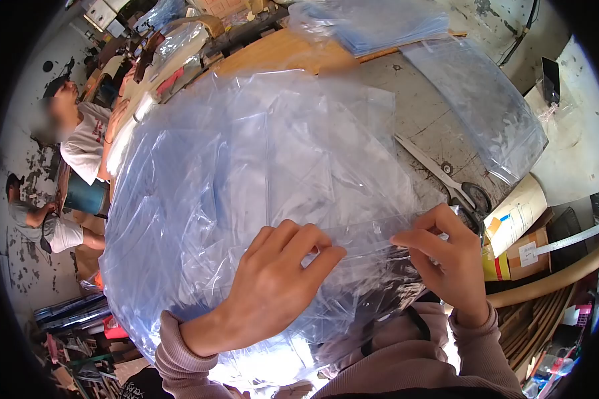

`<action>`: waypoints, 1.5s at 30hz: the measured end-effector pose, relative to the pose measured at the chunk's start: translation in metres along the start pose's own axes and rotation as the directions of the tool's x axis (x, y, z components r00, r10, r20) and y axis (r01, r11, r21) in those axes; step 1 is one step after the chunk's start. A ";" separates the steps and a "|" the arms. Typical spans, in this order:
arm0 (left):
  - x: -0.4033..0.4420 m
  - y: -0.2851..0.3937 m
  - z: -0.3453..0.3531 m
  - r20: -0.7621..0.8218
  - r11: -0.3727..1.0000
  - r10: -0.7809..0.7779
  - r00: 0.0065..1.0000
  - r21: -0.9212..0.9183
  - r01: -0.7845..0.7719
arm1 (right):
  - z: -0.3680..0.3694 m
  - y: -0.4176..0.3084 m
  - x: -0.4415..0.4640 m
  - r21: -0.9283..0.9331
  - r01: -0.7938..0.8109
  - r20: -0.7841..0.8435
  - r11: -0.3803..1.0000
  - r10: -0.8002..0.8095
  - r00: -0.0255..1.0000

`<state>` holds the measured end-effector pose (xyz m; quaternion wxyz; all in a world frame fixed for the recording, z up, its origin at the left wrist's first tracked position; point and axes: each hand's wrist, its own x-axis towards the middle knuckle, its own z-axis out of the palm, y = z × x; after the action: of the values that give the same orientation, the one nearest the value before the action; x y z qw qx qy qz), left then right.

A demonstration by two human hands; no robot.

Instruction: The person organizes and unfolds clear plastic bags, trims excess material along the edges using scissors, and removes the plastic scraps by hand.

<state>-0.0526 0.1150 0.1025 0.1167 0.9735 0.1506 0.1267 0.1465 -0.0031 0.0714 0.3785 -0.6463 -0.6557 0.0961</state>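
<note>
A large pile of clear, bluish plastic sheeting [246, 153] covers the middle of the table and hangs over its near edge. My left hand [273, 279] lies over the near part of the sheeting, its thumb and index finger pinched together at the plastic. To its right, my right hand [446, 256] pinches the edge of the same plastic between thumb and fingers. A folded strip of the sheeting runs between the two hands. Beyond my right hand lies a pair of scissors [446, 176] with black handles, blades pointing to the far left.
Stacked clear sheets [386, 26] lie at the far edge, and a flat plastic piece [482, 106] lies at the right. A phone [550, 80] rests at the far right, above a cardboard box [529, 253]. Two people [83, 133] are at the left.
</note>
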 end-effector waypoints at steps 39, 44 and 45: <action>-0.165 -0.005 -0.040 -0.582 0.614 -0.761 0.287 -0.501 0.610 | -0.004 0.016 -0.018 0.153 -0.119 -0.289 0.981 0.160 0.944; -0.198 0.000 -0.030 -0.631 0.570 -0.763 0.142 -0.551 0.610 | 0.019 0.026 -0.033 0.287 -0.206 -0.107 0.935 0.245 0.964; -0.201 -0.001 -0.030 -0.633 0.570 -0.761 0.140 -0.552 0.609 | 0.019 0.028 -0.030 0.216 -0.170 -0.128 0.961 0.201 0.971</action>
<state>-0.2463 0.0566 0.0879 0.1534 0.5929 0.6020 0.5124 0.1528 -0.0202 0.0296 0.4798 -0.6682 -0.5486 0.1495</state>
